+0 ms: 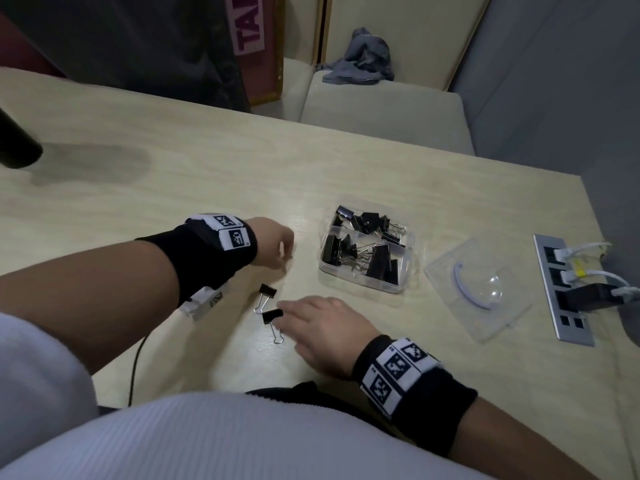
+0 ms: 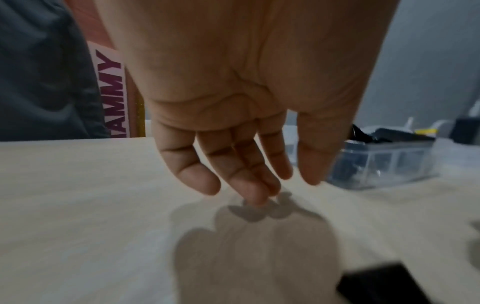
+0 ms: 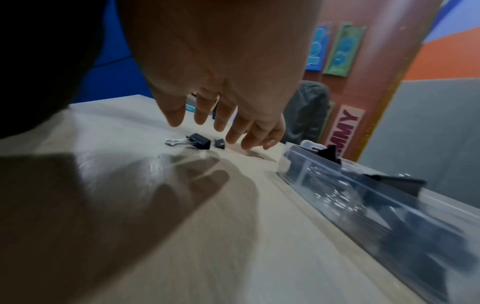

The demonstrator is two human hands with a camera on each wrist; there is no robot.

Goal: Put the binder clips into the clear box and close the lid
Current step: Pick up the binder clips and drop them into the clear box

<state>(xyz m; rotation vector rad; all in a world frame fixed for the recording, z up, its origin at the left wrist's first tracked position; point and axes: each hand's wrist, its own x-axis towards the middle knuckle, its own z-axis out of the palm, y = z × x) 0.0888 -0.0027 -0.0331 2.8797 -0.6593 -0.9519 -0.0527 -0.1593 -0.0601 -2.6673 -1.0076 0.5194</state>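
- Right hand (image 1: 322,327) low over the table (image 1: 173,188), fingers spread + straight, nothing in it; fingertips just beside the nearer binder clip (image 1: 272,317) — prob. reaching to pick it up.
- Second loose clip (image 1: 267,292) lies just past the first, handles toward the person. Both still on the table, so not boxed yet.
- Left hand (image 1: 273,247) w/ fingers relaxed, hanging down, tips at or just above the table; wrist view shows palm bare, holding nothing. Sits between loose clips and box, likely waiting its turn.
- Clear box (image 1: 367,282) right of the hands, top open, already holds a heap of black clips — most of the job looks done.
- Lid (image 1: 478,282) lies flat, apart from box on its right: off so clips can drop in; closing comes last.
- Risk, imo: clips small + flat on the wood, easy to fumble.
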